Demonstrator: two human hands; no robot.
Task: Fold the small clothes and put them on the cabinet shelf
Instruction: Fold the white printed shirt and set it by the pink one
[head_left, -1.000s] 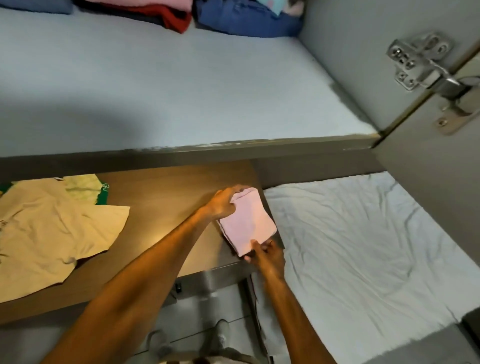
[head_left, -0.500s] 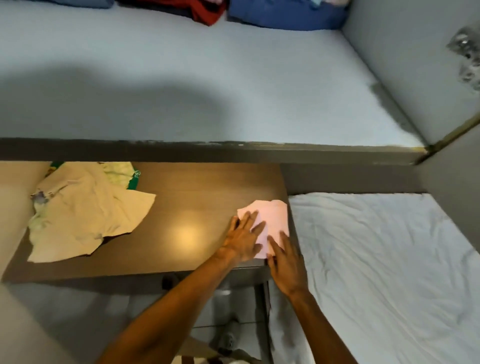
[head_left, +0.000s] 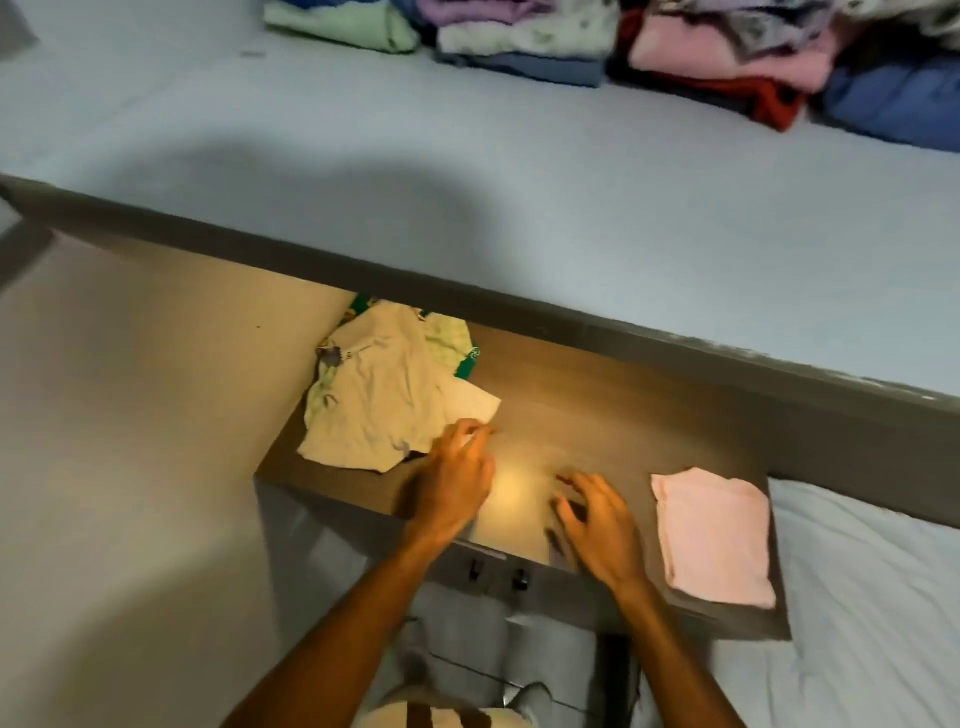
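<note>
Two bare hands hover over a brown wooden tabletop (head_left: 597, 415), both blurred with motion. The left hand (head_left: 454, 486) reaches toward the heap of unfolded clothes (head_left: 379, 410) at the table's left end, its fingertips at the edge of the cream garment on top; its fingers are loosely bent and hold nothing that can be made out. The right hand (head_left: 597, 525) sits near the middle of the table's front edge with fingers spread and slightly curled, empty. A folded pink cloth (head_left: 711, 540) lies flat at the table's right end, apart from both hands, next to a rumpled white sheet (head_left: 872, 597). Under the cream garment a pale green checked piece (head_left: 449, 343) and a darker green one (head_left: 467, 366) show through. Above the table runs the pale blue cabinet shelf (head_left: 467, 156), and along its back edge rest stacks of folded clothes (head_left: 623, 47) in green, lilac, pink, red and blue.
</note>
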